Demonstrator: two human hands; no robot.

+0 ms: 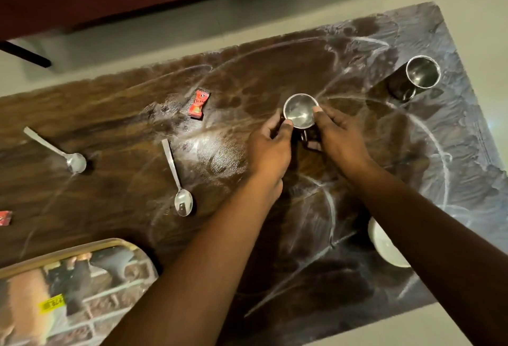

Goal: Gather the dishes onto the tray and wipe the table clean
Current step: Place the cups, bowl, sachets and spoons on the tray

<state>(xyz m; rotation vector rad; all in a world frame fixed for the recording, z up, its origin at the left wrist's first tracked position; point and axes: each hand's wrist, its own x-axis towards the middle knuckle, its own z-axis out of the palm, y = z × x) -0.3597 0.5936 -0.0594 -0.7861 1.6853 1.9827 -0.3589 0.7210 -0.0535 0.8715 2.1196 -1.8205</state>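
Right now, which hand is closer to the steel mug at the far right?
Right. The right hand grips the small cup on the side facing the mug; the left hand grips its other side, farther off.

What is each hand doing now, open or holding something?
Left hand: grips the steel cup.
Right hand: grips the same cup.

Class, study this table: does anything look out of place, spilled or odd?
Yes. Whitish smears streak the dark wooden table, and two small red packets lie as litter near the steel spoons.
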